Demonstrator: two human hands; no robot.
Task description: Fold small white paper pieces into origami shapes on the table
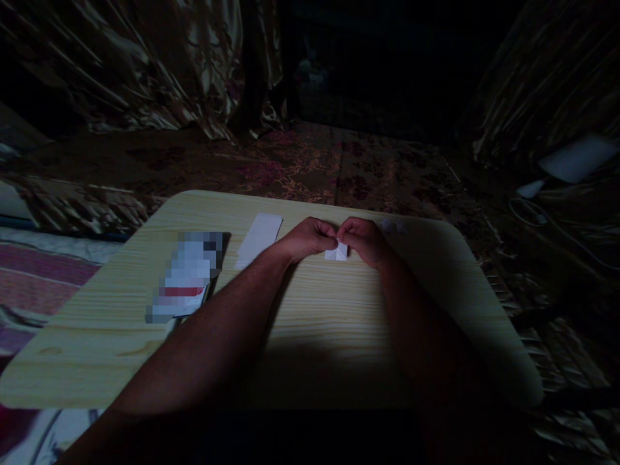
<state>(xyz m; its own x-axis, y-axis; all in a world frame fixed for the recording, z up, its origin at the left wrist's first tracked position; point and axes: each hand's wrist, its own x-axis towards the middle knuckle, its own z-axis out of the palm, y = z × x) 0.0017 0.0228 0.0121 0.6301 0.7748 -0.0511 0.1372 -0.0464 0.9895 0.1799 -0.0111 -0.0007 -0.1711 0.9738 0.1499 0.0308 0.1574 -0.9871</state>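
Note:
A small piece of white folded paper (336,252) with diagonal and straight crease lines is pinched between my two hands, just above or on the light wooden table (320,310). My left hand (312,236) grips its upper left part with thumb and fingers closed. From the other side, my right hand (362,237) has its fingertips closed on the upper right part. The fingers of both hands cover the paper's top edge. Left of my left hand lies a stack of white paper (260,236). Just beyond my right hand, small folded paper pieces (393,226) sit in shadow.
A book or packet (188,274), partly pixelated, lies on the table's left side. Past the far edge is a patterned cloth surface (314,161); dark gold curtains (208,64) hang behind. A white lamp-like object with a cord (576,160) stands at right. The room is dim.

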